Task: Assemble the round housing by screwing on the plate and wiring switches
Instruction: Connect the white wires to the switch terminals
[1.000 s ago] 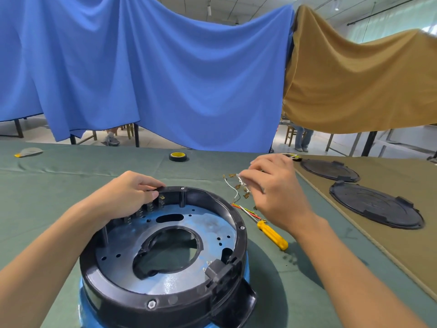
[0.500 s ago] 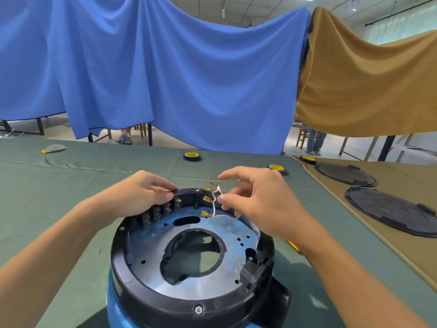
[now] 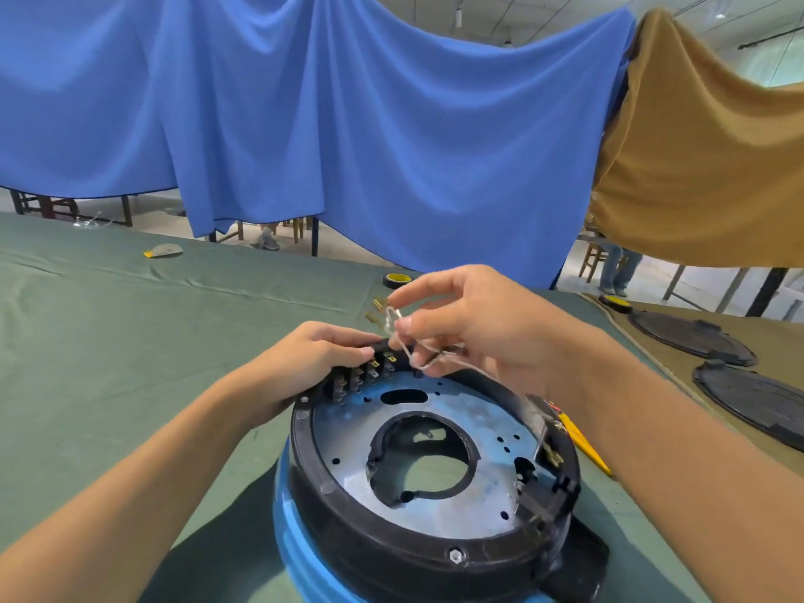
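Observation:
The round black housing (image 3: 391,544) sits on a blue base in front of me, a grey metal plate (image 3: 348,446) with a large centre hole fitted inside it. A row of switches (image 3: 370,372) with brass terminals lines its far rim. My left hand (image 3: 313,363) grips that rim over the switches. Just above the rim, my right hand (image 3: 470,324) pinches a bundle of thin white wires (image 3: 398,332) with brass connectors at their ends.
A yellow-handled screwdriver (image 3: 585,446) lies right of the housing, partly behind my right arm. Two black round covers (image 3: 691,337) rest on the brown cloth at the right. Yellow tape rolls (image 3: 396,279) lie farther back. Blue and brown sheets hang behind the table.
My right hand picked the wires up from the table beside the screwdriver and carried them left over the housing's far rim. My left hand stayed on the switch row. The camera shifted.

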`<state>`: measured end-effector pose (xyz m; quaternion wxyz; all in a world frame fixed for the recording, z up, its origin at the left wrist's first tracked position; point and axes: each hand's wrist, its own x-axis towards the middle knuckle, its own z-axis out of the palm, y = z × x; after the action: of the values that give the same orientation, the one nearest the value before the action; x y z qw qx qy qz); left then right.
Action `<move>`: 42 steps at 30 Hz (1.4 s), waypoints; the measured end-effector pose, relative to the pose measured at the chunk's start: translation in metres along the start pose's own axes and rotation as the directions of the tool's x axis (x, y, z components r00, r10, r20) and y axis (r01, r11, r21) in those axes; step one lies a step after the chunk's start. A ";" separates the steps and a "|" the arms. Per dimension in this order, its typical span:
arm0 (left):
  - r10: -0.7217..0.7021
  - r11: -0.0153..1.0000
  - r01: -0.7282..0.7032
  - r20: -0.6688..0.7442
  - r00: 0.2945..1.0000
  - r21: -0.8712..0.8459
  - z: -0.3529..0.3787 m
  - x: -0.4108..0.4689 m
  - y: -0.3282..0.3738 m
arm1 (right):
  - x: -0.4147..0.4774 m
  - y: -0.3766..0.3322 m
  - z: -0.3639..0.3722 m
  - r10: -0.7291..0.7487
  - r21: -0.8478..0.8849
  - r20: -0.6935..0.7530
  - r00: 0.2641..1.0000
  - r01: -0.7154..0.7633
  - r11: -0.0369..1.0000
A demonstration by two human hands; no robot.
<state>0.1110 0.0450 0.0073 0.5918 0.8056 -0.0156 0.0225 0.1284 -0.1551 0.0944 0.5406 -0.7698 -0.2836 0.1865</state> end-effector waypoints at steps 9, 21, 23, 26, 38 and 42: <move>-0.005 0.995 0.004 -0.003 1.000 -0.101 0.003 -0.001 0.000 | 0.029 0.002 0.010 0.429 0.063 0.005 0.903 -0.428 0.901; -0.099 0.989 0.080 -0.153 0.983 -0.125 0.013 -0.007 0.008 | 0.013 0.030 0.020 0.396 -0.223 -0.104 0.912 -0.410 0.885; -0.092 0.988 0.067 -0.175 0.980 -0.142 0.015 -0.008 0.006 | 0.011 0.033 0.025 0.386 -0.266 -0.108 0.916 -0.401 0.877; -0.084 0.984 0.051 -0.194 0.977 -0.168 0.015 -0.009 0.002 | 0.009 0.036 0.029 0.356 -0.316 -0.143 0.923 -0.384 0.868; -0.083 0.985 0.050 -0.198 0.977 -0.163 0.015 -0.010 0.001 | 0.022 0.039 0.032 0.268 -0.403 -0.329 0.905 -0.392 0.827; -0.079 0.987 0.049 -0.196 0.977 -0.153 0.013 -0.007 -0.001 | 0.024 0.043 0.032 0.255 -0.358 -0.351 0.901 -0.381 0.853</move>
<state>0.1039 0.0326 0.0025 0.6488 0.7532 0.0687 0.0837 0.1378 -0.1278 0.0429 0.3600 -0.9226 -0.1018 0.0941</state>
